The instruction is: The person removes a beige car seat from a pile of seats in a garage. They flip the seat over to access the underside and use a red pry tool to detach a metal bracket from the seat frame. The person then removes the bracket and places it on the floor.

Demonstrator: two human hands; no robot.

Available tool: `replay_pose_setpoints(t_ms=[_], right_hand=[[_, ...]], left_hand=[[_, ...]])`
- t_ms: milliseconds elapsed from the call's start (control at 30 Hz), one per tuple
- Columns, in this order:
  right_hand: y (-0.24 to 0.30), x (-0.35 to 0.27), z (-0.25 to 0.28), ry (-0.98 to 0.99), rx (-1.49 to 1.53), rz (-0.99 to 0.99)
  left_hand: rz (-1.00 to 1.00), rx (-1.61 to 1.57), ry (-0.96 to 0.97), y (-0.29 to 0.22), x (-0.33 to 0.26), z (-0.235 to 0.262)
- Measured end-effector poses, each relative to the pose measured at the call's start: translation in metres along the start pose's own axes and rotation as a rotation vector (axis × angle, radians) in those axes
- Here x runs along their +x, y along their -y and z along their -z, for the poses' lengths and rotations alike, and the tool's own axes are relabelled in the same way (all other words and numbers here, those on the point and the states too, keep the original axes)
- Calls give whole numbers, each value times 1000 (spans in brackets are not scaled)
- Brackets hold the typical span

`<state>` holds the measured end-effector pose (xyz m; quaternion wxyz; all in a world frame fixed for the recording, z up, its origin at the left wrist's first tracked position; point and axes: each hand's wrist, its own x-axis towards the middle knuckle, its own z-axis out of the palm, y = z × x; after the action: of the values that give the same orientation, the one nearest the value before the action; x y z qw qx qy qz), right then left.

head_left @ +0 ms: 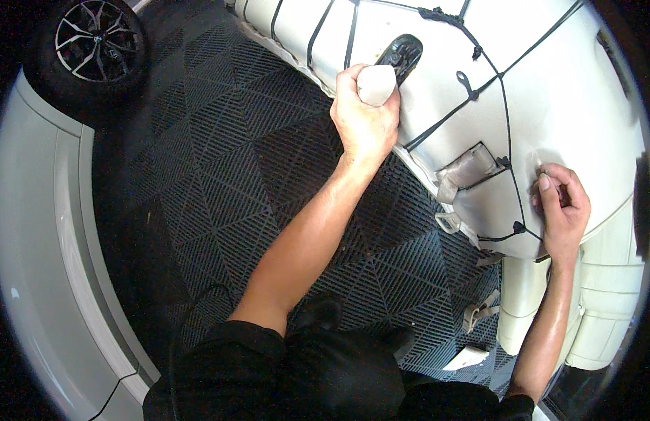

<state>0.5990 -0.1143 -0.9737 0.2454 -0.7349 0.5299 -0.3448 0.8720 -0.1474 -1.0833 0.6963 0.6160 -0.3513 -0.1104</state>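
In front of me lies a large padded, cream-coloured piece point(437, 77), like a car seat cover, with black elastic cords point(509, 116) knotted across it. My left hand point(367, 123) is closed around a pale, round-ended piece point(377, 85) near its left edge. Just beyond that hand, a dark oval plastic fitting point(402, 56) shows on the cream surface. My right hand point(567, 203) is at the right, thumb and fingertips pinched close to the surface; whatever is between them is too small to make out. A rectangular cutout point(472, 165) with a loose flap sits between the hands.
Black ribbed floor tiles point(290, 154) lie below. To the left are a pale grey car body panel point(37, 231) and a black and silver wheel point(99, 41). Cream padded sections point(605, 309) stand at the lower right, near a beige strap with a buckle point(476, 312) and a white piece point(466, 358).
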Motion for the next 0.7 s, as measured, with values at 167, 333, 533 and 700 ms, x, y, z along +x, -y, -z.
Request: replay_pose_setpoints(t_ms=[167, 333, 533, 700], right_hand=[[1, -1, -1, -8, 23, -37], [2, 0, -4, -8, 26, -37], [9, -2, 2, -6, -5, -48], [6, -1, -2, -17, -26, -56]], left_hand=[[-207, 63, 47, 18, 3, 1], [-272, 32, 132, 24, -6, 8], [-89, 19, 637, 32, -36, 60], [-48, -118, 304, 6, 23, 38]])
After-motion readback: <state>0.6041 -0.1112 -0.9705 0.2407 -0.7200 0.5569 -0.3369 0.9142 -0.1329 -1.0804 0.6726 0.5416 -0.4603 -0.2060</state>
